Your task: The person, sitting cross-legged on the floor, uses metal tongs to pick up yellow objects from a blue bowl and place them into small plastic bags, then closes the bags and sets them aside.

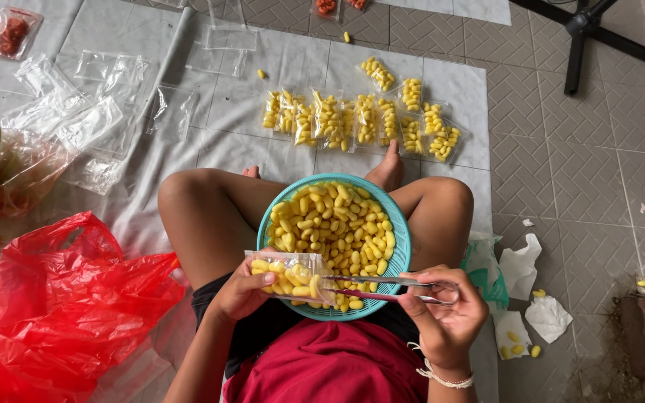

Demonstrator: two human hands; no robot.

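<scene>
Seated cross-legged on the floor, you steady a small clear bag (287, 274) of yellow capsule-shaped pieces in your left hand (242, 292), closed around its lower edge. Your right hand (446, 313) grips metal tongs (382, 287), their tips at the bag's open mouth. A teal basket (399, 257) of the same yellow pieces rests on your lap. Filled bags (360, 119) lie in a row on the grey sheet (233, 142) ahead; a red plastic bag (61, 313) sits to your left.

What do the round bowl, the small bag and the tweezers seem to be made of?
Bowl: likely matte teal plastic, perforated like a sieve. Bag in the left hand: thin clear glossy plastic, contents visible. Tweezers in the right hand: apparently shiny metal.
</scene>
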